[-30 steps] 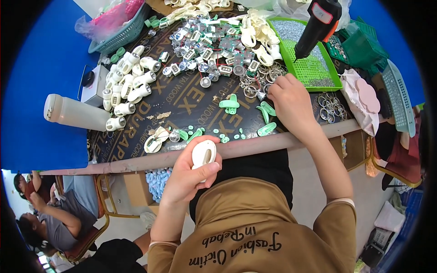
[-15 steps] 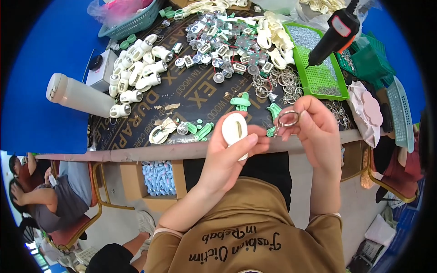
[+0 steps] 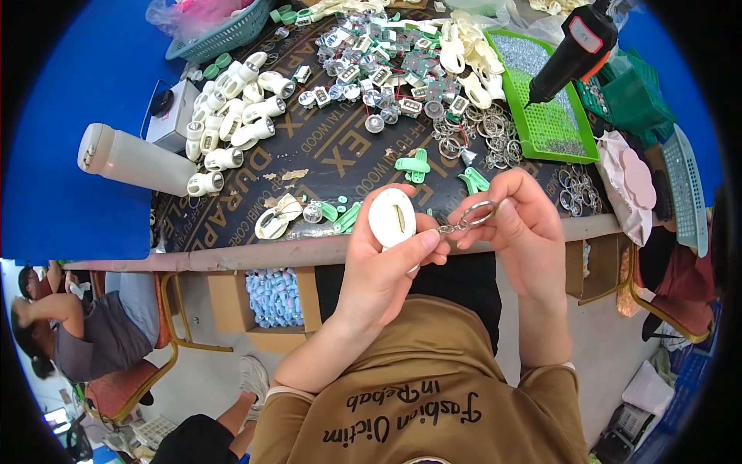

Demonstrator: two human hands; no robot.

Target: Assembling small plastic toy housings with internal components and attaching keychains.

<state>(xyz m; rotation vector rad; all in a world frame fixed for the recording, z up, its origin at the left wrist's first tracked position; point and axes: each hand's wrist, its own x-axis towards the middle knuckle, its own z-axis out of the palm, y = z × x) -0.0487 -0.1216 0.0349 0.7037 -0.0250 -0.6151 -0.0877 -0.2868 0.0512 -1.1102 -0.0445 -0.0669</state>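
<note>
A dark table [image 3: 305, 139] crowded with parts: white torches [image 3: 251, 112] heaped near a bottle [image 3: 135, 160], a screwdriver [image 3: 570, 56] pointing down over a green tray [image 3: 550, 120]. At left, a co-worker [image 3: 108, 336] sits on a chair. The left hand [image 3: 382, 267], thumb and fingers closed, grips a white shell [image 3: 392, 219] by the table's near edge; the right hand [image 3: 529, 232] pinches a key ring [image 3: 485, 204], its chain at the left fingertips.
</note>
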